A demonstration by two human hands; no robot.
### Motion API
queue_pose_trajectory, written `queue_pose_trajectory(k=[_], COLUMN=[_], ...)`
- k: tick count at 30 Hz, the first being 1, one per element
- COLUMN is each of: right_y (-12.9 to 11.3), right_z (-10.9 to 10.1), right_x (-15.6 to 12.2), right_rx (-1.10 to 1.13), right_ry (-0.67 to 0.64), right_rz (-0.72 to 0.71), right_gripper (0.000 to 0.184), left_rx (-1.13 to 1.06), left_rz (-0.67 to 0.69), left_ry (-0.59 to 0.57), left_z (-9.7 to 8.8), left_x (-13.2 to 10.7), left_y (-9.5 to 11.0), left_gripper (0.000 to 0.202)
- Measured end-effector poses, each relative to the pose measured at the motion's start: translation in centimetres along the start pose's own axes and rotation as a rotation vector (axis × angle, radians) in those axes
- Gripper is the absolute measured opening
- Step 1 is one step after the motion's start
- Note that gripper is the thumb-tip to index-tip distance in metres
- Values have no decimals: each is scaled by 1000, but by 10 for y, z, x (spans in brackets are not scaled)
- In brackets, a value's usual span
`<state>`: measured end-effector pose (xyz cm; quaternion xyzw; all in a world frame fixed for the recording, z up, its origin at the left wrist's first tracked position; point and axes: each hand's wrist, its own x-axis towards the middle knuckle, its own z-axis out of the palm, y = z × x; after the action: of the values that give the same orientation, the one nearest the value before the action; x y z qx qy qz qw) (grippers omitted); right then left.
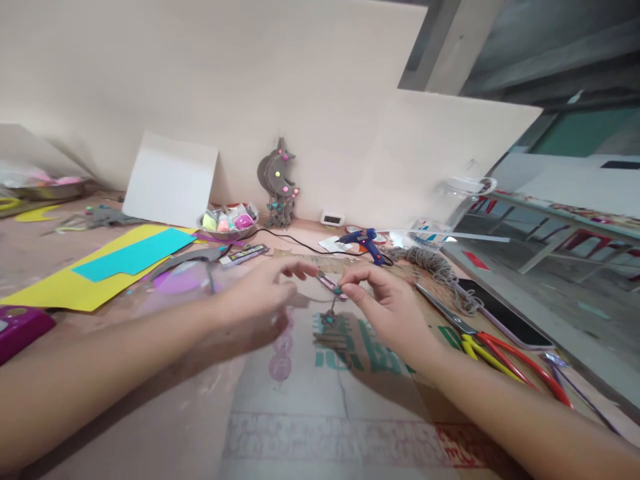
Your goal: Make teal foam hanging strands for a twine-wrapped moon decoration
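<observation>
My right hand (390,303) is closed in a pinch on a small teal piece (337,291). From it a short grey cord hangs down to a small grey and teal clump (329,320), just above the printed plastic sheet. My left hand (265,290) is to the left of the pinch, its fingers stretched forward and its thumb apart, with nothing visible in it. A slim pinkish strip (326,280), whose kind I cannot make out, shows between the two hands.
A blue glue gun (367,244) stands beyond my right hand, beside a heap of grey cord (433,265). Scissors (493,353) and a phone (505,312) lie at the right. Yellow (55,277) and blue card (135,255) lie left. A decorated grey moon (276,175) leans on the backboard.
</observation>
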<state>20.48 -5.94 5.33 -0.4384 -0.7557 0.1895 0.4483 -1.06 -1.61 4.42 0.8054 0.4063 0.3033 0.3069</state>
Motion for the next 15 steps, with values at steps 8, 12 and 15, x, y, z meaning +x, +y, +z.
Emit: queue_pose_trajectory(k=[8,12,15], right_y=[20,21,21], right_z=[21,23,22], right_x=[-14,-17,-17], right_rx=[19,41,40], right_ry=[50,68,66], right_rz=[-32,-86,-123], right_gripper=[10,9,9], left_rx=[-285,-283,-221], left_rz=[16,47,93], left_ry=[-67,-147,-161], left_z=[39,39,42], left_x=[-17,-15,-14], left_y=[-10,-18,-21], left_gripper=[35,46,56])
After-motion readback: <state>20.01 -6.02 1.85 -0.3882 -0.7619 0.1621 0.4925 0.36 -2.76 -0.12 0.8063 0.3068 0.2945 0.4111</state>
